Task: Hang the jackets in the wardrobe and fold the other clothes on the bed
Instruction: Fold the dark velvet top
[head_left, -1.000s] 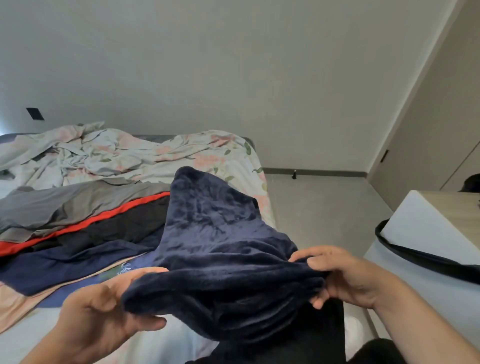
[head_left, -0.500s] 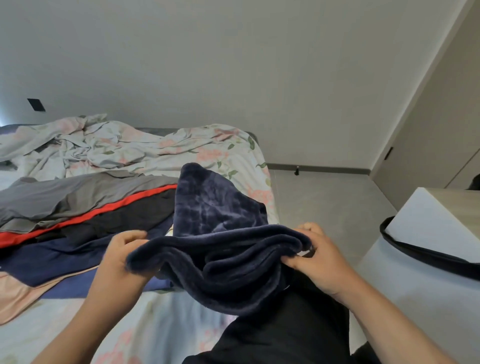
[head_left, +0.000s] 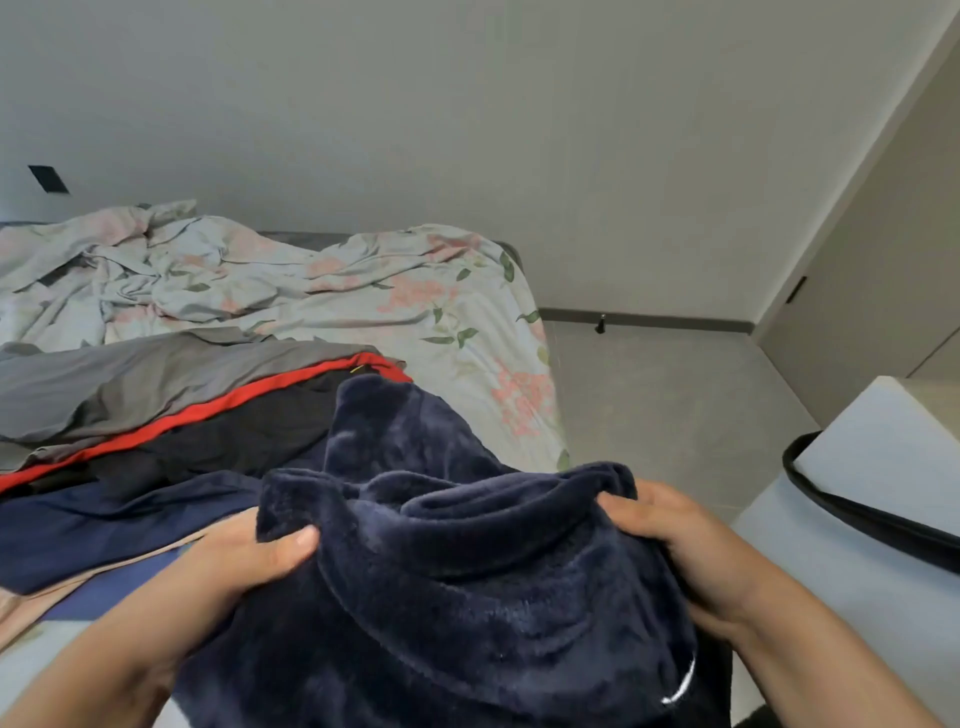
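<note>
1. Plain grey wall at the back, pale floor on the right, and a beige door with a small black handle over in the right corner.
2. The bed takes up the left half, covered in a rumpled floral sheet.
3. Spread flat on the bed's left side is a stack of clothes: a grey garment on top, then a black one with a red stripe, a navy one, and a bit of peach fabric poking out at the bottom.
4. The dark navy fleece garment is held up in front of the person, over the bed's near edge, all bunched and folded over itself. It has a small white mark near the lower right.
5. The left hand pinches the fleece's left edge, thumb on top and fingers tucked under.
6. The right hand grips the right edge, fingers curled into the fabric.
7. Far right there's a white tabletop with a black strap lying across it.
</note>
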